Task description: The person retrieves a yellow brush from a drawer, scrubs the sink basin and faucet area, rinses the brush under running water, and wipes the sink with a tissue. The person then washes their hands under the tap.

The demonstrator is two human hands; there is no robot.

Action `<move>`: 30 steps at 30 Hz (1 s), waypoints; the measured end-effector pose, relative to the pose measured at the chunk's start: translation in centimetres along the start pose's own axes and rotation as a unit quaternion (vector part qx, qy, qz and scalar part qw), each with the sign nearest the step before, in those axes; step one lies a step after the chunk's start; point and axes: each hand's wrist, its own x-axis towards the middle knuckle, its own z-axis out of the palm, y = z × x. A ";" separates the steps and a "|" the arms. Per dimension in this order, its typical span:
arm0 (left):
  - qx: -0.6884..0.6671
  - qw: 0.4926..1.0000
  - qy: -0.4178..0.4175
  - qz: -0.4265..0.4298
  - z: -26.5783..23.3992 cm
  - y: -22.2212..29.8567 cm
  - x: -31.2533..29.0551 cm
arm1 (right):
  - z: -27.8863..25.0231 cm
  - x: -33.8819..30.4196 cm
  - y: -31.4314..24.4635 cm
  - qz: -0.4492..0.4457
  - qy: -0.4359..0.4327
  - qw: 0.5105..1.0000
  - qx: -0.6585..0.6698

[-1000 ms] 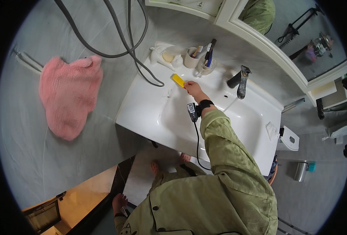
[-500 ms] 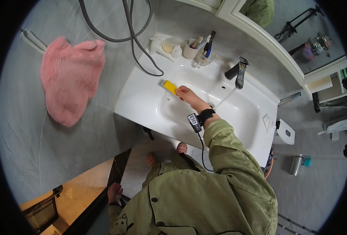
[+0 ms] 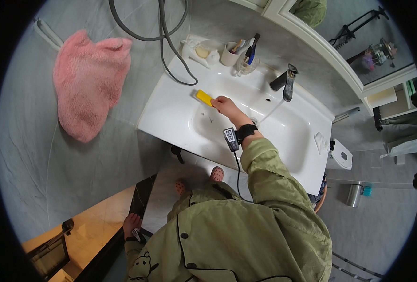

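Observation:
My right hand is closed round one end of a small yellow oblong block with a pale edge. I cannot make out its exact kind. It is over the left side of the white washbasin, near the bowl's rim. Small dark specks show in the bowl below it. From the black tap a thin stream of water runs into the bowl, beside my right wrist. Low on the left, my left hand hangs away from the basin with its fingers stretched out, holding nothing.
Along the basin's back stand a soap dish, a cup and a glass holder with toothbrushes. A grey hose loops onto the left corner. A pink towel hangs left; crumpled tissue lies right.
The view has shifted slightly. The yellow block stays in my right hand in nearly the same spot by the bowl's left rim. My left hand has moved a little up and left.

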 end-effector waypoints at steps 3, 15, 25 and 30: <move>-0.014 1.000 -0.025 0.005 -0.1 0.0 0.4 | 0.6 -1.2 -2.8 0.054 -0.011 0.998 -0.024; -0.010 0.999 -0.048 -0.012 -1.5 0.6 3.5 | 10.8 -11.2 -3.2 -0.111 0.115 0.951 -0.263; 0.066 0.995 -0.079 0.001 1.4 3.3 3.4 | 8.9 -10.9 -1.1 0.021 0.033 0.946 -0.322; 0.086 0.992 -0.091 -0.004 3.8 4.6 4.8 | 1.2 -12.4 2.7 0.071 -0.032 0.901 -0.428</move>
